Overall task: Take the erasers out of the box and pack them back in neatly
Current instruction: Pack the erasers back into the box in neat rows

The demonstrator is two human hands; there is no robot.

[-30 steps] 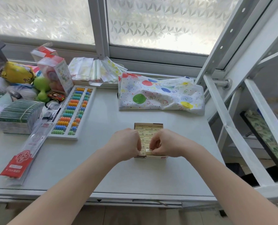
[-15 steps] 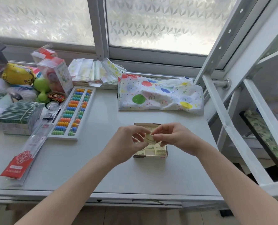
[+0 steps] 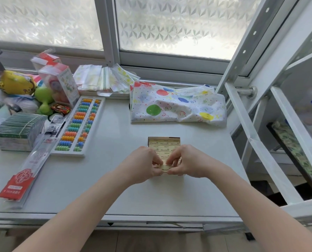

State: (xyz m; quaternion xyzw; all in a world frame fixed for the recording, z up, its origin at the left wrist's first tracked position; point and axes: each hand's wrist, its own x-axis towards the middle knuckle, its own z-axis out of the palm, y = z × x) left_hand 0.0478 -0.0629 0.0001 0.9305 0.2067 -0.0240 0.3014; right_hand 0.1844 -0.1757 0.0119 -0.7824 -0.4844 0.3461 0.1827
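- An abacus (image 3: 78, 126) lies at the left of the frame and a balloon-print bag (image 3: 177, 106) at upper centre, both well clear of my hands on the surface (image 3: 106, 179).
- The open box (image 3: 164, 140) sits at centre frame, with rows of pale yellow erasers (image 3: 163, 146) inside.
- My left hand (image 3: 142, 165) and right hand (image 3: 187, 161) each pinch one eraser (image 3: 165, 167) between their fingers, low over the box's near end; half a second ago I held it higher.

Box (image 3: 164, 140) mid-table (image 3: 104, 179) – erasers (image 3: 163, 147) inside, both hands over its near end. Abacus (image 3: 78, 124) left; spotted bag (image 3: 177, 106) behind.
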